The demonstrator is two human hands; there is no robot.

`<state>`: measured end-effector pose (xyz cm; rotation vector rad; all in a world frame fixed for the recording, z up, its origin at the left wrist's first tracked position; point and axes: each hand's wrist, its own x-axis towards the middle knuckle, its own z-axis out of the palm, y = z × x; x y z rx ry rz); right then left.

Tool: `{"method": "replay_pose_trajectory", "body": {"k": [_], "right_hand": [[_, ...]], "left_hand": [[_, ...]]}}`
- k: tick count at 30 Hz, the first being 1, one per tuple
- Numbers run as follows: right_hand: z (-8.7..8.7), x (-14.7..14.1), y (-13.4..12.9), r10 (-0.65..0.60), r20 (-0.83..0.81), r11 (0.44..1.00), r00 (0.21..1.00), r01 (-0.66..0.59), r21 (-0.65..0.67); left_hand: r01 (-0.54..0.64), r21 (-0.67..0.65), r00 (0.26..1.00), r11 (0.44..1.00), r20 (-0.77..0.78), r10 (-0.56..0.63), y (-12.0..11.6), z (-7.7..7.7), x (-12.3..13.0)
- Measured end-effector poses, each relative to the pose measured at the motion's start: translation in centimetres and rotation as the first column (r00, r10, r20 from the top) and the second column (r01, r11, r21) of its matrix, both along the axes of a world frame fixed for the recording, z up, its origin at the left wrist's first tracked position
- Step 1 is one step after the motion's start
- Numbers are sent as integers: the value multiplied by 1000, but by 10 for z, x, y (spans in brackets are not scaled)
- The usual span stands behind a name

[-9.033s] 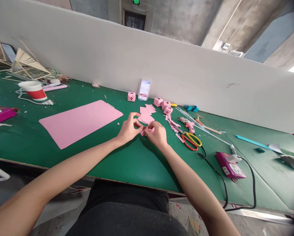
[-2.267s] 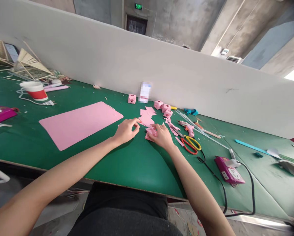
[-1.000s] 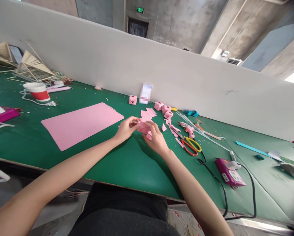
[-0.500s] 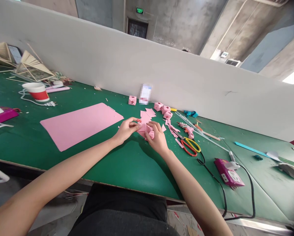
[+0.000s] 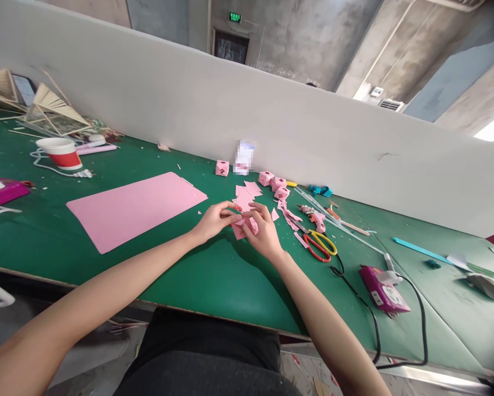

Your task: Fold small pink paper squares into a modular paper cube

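Between my two hands is a small folded piece of pink paper (image 5: 239,230), partly covered by the fingers. My left hand (image 5: 214,221) pinches its left side between thumb and fingers. From the right, my right hand (image 5: 264,231) grips the same piece, its thumb low and its fingers curled over the top. Just beyond them lie several loose pink paper pieces (image 5: 247,191). Further back stand small pink paper boxes with diamond-shaped openings, one alone (image 5: 222,168) and a group (image 5: 279,184) to the right.
A large pink sheet (image 5: 137,209) lies left. Scissors (image 5: 321,246), a pink glue gun (image 5: 319,220) and paper scraps are to the right, near a purple power socket (image 5: 384,290) with a black cable. A paper cup (image 5: 60,153) stands far left. A white partition (image 5: 181,93) borders the green table.
Both hands have shifted slightly and turned the folded pink paper; more of its lower left part now shows. The other things stay where they were.
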<state>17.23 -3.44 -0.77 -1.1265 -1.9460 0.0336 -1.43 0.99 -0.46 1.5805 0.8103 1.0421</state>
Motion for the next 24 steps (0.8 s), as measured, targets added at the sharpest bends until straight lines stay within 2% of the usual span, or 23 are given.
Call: {"method": "replay_pose_trajectory", "body": {"k": [3, 8, 10, 17, 24], "right_hand": [[-2, 1, 2, -15, -14, 1000, 1000, 15, -15], [0, 2, 3, -5, -54, 999, 999, 3, -39], [1, 2, 3, -8, -90, 998, 996, 2, -60], [4, 2, 6, 7, -229, 976, 973, -56, -212], [4, 3, 9, -101, -369, 952, 924, -18, -306]], "left_hand": [[4, 34, 999, 999, -54, -3, -1, 0, 0], [102, 50, 994, 993, -54, -100, -3, -1, 0], [110, 74, 992, 991, -73, -104, -4, 0, 0], [-6, 275, 977, 961, -205, 64, -2, -4, 1], [-70, 307, 979, 949, -161, 124, 1, -6, 1]]}}
